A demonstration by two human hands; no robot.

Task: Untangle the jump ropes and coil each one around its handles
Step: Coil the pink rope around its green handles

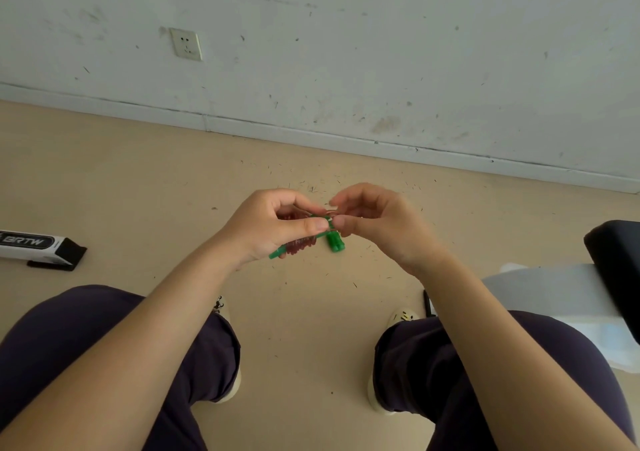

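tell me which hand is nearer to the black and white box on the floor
Left. The left hand holds the green-handled jump rope mid-frame, on the same side as the black and white box. The right hand is just beyond the left, farther from it.

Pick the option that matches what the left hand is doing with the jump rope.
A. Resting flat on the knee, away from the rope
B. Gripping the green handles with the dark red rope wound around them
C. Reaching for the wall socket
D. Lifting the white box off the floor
B: the left hand grips the green handles with dark red rope coiled around them, held above the floor between the knees.
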